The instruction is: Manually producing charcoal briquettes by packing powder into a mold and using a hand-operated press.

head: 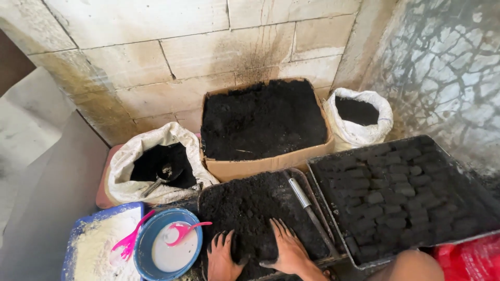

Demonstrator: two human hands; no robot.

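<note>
Both of my hands press into black powder heaped in a dark tray [204, 193] at the bottom centre. My left hand [222, 256] lies flat on the near left of the heap with its fingers spread. Beside it, my right hand [287, 248] rests on the powder, fingers apart and blackened. A metal pipe-shaped tool [306, 203] lies along the tray's right edge, just beyond my right hand.
A black tray [469, 177] on the right holds several pressed black blocks. Behind stand a cardboard box [260, 167] of black powder and two white sacks [125, 166] [359, 132], the left one with a scoop. A blue bowl [143, 244] of white liquid and a bin of white flour [99, 244] hold pink spoons.
</note>
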